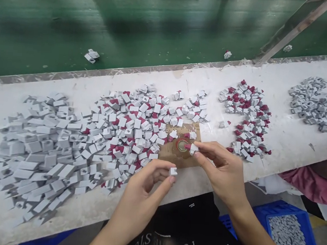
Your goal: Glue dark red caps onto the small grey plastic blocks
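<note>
Between the thumb and forefinger of my left hand (148, 190) is a small light grey plastic block (173, 171). My right hand (224, 170) pinches a grey-and-dark-red plastic piece (192, 149), its red end pointing left. The two held pieces are apart. Beneath them on the table lies a brown cardboard sheet (167, 155) with a round red-rimmed mark. A loose grey-and-red piece (190, 135) rests on the sheet just beyond my right fingertips. Left of my hands spreads a big heap of grey blocks (48, 146), mixed with red-tipped pieces (134, 123) on its right side.
To the right are a pile of grey-and-red pieces (250, 119) and a farther pile of grey pieces (312, 102). A green conveyor belt (161, 30) runs behind the white table, carrying a few pieces. Low at right stands a blue crate (280, 211) of grey parts, near another person's red sleeve (316, 183).
</note>
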A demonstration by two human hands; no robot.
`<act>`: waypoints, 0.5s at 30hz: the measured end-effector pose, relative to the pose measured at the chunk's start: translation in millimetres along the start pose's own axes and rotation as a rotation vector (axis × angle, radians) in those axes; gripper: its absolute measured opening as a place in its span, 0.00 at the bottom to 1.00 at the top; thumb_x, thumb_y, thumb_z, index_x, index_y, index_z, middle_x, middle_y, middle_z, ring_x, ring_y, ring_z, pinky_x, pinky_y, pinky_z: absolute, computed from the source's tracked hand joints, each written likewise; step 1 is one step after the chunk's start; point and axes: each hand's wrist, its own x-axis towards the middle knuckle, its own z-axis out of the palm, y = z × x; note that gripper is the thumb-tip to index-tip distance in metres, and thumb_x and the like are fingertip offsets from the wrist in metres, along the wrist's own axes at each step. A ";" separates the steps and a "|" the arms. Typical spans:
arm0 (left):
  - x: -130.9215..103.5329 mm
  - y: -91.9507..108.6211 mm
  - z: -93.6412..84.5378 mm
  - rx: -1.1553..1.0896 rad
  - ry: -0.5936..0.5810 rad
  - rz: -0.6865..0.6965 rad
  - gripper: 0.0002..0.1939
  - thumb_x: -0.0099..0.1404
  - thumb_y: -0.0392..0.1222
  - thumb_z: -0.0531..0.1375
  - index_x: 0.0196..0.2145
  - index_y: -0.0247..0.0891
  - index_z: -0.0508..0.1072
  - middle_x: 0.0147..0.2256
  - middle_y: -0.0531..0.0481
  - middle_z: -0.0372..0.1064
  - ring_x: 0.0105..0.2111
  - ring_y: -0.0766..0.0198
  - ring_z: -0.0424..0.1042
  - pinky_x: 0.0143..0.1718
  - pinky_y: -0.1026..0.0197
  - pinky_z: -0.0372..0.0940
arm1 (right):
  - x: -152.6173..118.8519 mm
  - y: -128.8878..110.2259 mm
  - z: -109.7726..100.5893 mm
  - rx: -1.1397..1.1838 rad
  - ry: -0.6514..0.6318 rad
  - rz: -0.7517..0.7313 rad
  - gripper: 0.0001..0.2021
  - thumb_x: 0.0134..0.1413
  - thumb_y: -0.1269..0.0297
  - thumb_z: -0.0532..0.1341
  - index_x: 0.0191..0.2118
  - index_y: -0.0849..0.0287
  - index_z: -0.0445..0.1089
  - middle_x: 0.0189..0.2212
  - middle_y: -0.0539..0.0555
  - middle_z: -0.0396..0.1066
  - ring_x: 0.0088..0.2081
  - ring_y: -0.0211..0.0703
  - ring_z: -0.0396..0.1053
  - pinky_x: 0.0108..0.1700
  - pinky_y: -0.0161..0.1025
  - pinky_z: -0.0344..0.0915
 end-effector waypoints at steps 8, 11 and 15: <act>19.4 20.4 -7.3 -0.022 0.091 0.125 0.05 0.78 0.42 0.71 0.49 0.50 0.87 0.46 0.51 0.83 0.45 0.61 0.84 0.48 0.65 0.81 | 1.3 -2.8 0.3 -0.032 -0.027 -0.049 0.13 0.69 0.70 0.73 0.51 0.45 0.90 0.45 0.50 0.90 0.47 0.45 0.88 0.48 0.40 0.85; 29.3 26.7 -4.2 -0.040 0.075 0.139 0.05 0.78 0.41 0.71 0.49 0.50 0.87 0.44 0.51 0.84 0.44 0.61 0.85 0.48 0.65 0.82 | 1.8 -3.9 -2.0 0.089 -0.038 0.020 0.12 0.69 0.69 0.75 0.51 0.42 0.90 0.46 0.49 0.90 0.48 0.45 0.88 0.50 0.40 0.86; 43.7 30.9 2.9 -0.120 0.024 0.159 0.04 0.78 0.43 0.72 0.50 0.47 0.86 0.47 0.49 0.87 0.48 0.58 0.88 0.52 0.61 0.85 | 6.3 -4.9 -3.7 0.347 -0.069 0.119 0.13 0.71 0.63 0.77 0.55 0.37 0.90 0.50 0.48 0.90 0.52 0.48 0.90 0.56 0.44 0.87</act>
